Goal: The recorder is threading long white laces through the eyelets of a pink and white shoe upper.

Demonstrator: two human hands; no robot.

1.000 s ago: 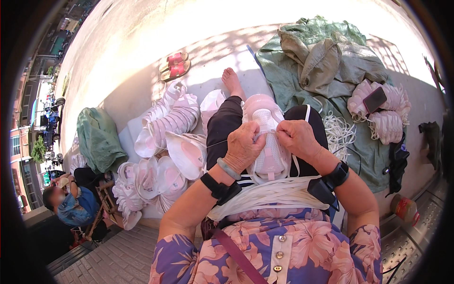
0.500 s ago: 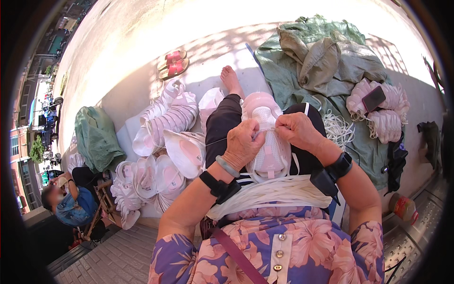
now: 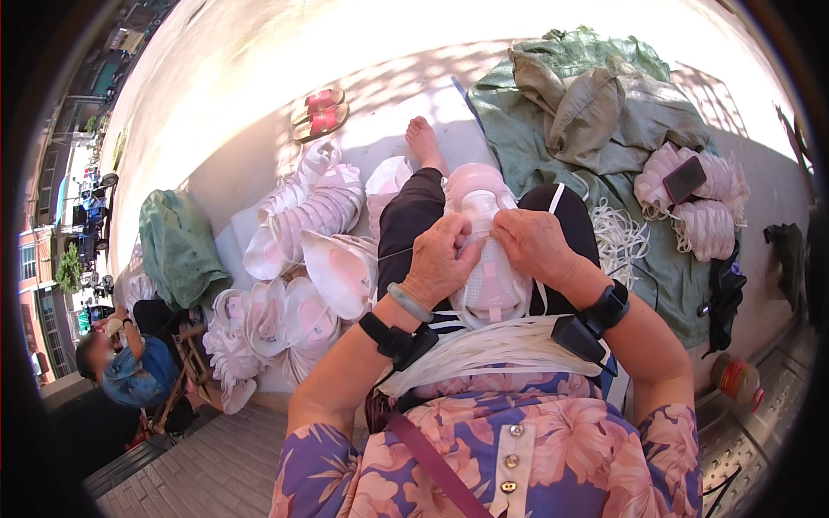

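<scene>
A pink and white shoe upper [image 3: 489, 281] lies across my lap, its rounded toe pointing away from me. Over its lacing rows, my left hand [image 3: 445, 257] and my right hand [image 3: 540, 246] are closed, fingertips pinched on what looks like a white shoelace; the fingers hide most of it. The two hands are a little apart. A thin dark line sticks out to the left of my left hand; what it is I cannot make out. A thick bundle of white laces [image 3: 492, 352] rests across my lap, nearest my waist.
Stacked shoe uppers [image 3: 315, 211] lie to the left, others [image 3: 285, 319] nearer. On the right are tangled laces [image 3: 617, 237], a green sheet [image 3: 518, 112], and a phone [image 3: 684, 178] on bundled uppers. Red sandals [image 3: 321, 119] stand far off; a person [image 3: 138, 367] sits at left.
My right hand has shifted slightly left and nearer my left hand, its fingers turned more downward over the shoe upper. My left hand stays almost in place.
</scene>
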